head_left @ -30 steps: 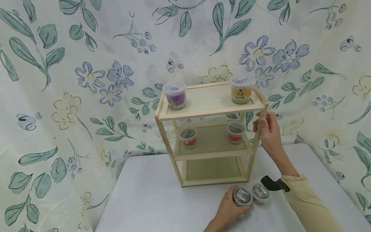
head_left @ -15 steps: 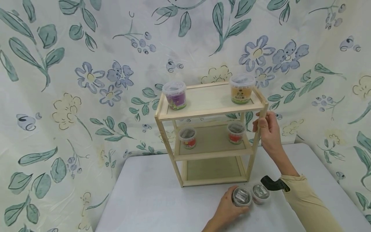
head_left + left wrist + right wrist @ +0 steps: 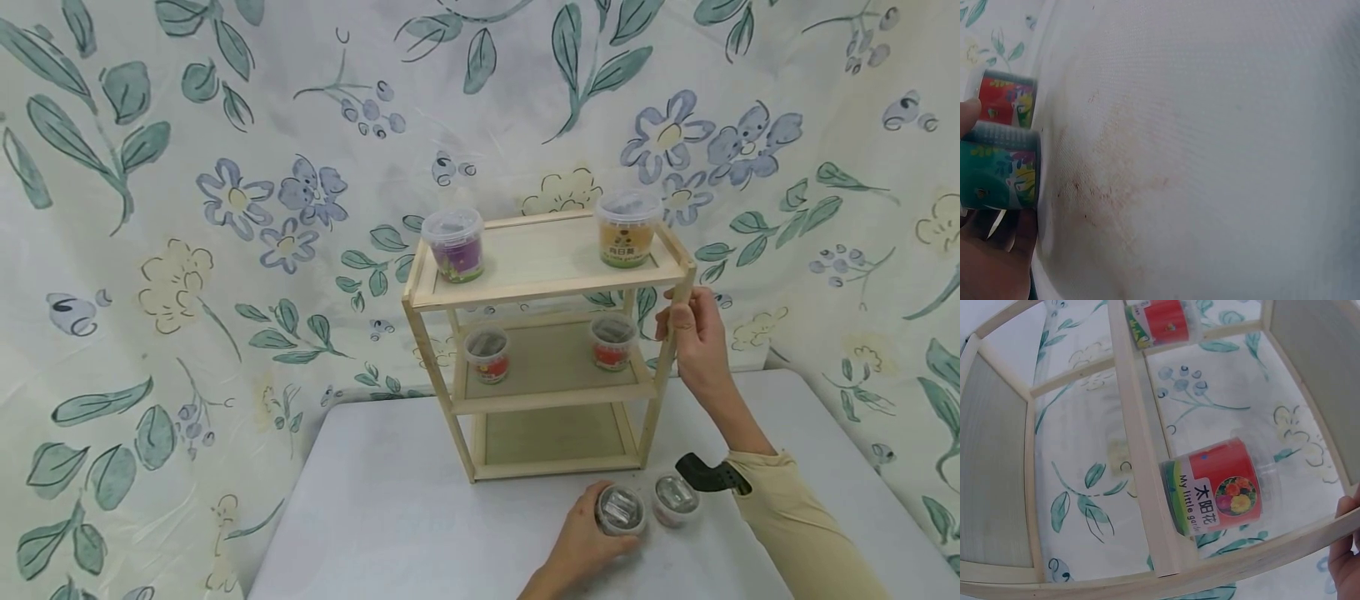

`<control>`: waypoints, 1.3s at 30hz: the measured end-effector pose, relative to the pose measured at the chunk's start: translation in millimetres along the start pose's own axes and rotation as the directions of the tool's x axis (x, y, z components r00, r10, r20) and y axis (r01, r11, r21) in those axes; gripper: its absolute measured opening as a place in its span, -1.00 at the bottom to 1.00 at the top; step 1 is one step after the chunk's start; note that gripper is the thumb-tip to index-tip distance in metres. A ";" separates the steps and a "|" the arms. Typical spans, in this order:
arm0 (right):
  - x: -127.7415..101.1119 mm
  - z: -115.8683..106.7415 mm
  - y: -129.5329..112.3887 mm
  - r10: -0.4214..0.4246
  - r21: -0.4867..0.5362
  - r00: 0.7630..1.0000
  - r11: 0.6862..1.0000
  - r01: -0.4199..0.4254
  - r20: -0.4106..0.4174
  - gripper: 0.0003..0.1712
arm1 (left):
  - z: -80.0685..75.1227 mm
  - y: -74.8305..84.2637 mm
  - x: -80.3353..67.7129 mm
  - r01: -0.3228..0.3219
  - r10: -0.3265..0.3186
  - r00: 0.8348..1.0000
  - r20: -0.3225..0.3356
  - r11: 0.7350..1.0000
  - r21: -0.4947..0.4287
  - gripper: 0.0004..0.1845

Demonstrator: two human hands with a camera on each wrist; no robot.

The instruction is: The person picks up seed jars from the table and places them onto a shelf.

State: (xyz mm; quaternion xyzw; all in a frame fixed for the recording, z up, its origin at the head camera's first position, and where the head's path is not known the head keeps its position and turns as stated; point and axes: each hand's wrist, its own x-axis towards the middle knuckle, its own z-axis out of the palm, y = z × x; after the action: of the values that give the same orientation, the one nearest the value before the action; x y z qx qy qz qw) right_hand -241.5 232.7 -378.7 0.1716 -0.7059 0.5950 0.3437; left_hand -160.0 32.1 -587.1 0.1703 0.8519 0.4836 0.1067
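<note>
In the head view my left hand [image 3: 583, 537] grips a small lidded plastic tub [image 3: 621, 510] on the table before a wooden rack [image 3: 540, 287]. The left wrist view shows a teal label on this gripped tub [image 3: 999, 178]. Just right of it stands a second tub [image 3: 676, 500], red-labelled in the left wrist view. My right hand [image 3: 701, 342] holds the rack's right front post, thumb in front. A purple tub [image 3: 454, 250] and an orange tub [image 3: 625, 237] stand on the top shelf. Two red-labelled tubs, a left one [image 3: 489, 357] and a right one [image 3: 612, 343], stand on the middle shelf.
The rack's bottom shelf [image 3: 555, 435] lies close to the white table [image 3: 390, 517]. A flower-patterned sheet [image 3: 300, 100] hangs behind the table. A black band [image 3: 708, 475] is around the right wrist by the beige sleeve [image 3: 810, 533].
My left hand and its tub have shifted slightly left, widening the gap to the neighbouring tub. The right hand keeps its hold on the post.
</note>
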 end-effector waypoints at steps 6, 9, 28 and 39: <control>-0.1 0.2 -0.8 0.006 0.001 1.000 1.000 -0.006 0.002 -0.69 | -3.1 -0.9 -3.7 -0.005 0.005 1.000 -0.008 1.000 0.001 -0.16; -0.3 0.3 -0.5 0.005 0.004 1.000 1.000 -0.005 0.002 -0.69 | -6.1 -0.9 -5.2 -0.007 0.007 1.000 -0.007 1.000 0.005 -0.16; -0.3 -0.8 0.3 0.009 0.016 1.000 1.000 -0.009 0.001 -0.71 | -46.3 -3.8 25.7 -0.009 0.009 0.995 -0.096 1.000 0.000 -0.09; 1.2 -0.1 1.1 0.013 0.021 1.000 1.000 -0.013 -0.010 -0.76 | -60.0 16.6 60.9 -0.031 0.030 0.989 -0.145 1.000 0.002 -0.11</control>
State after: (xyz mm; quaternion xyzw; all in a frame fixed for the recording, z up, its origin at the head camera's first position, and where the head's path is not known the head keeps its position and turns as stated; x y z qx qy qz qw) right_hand -243.1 233.2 -378.6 0.1675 -0.6989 0.6056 0.3416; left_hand -233.7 16.7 -543.3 0.1477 0.8545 0.4966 0.0372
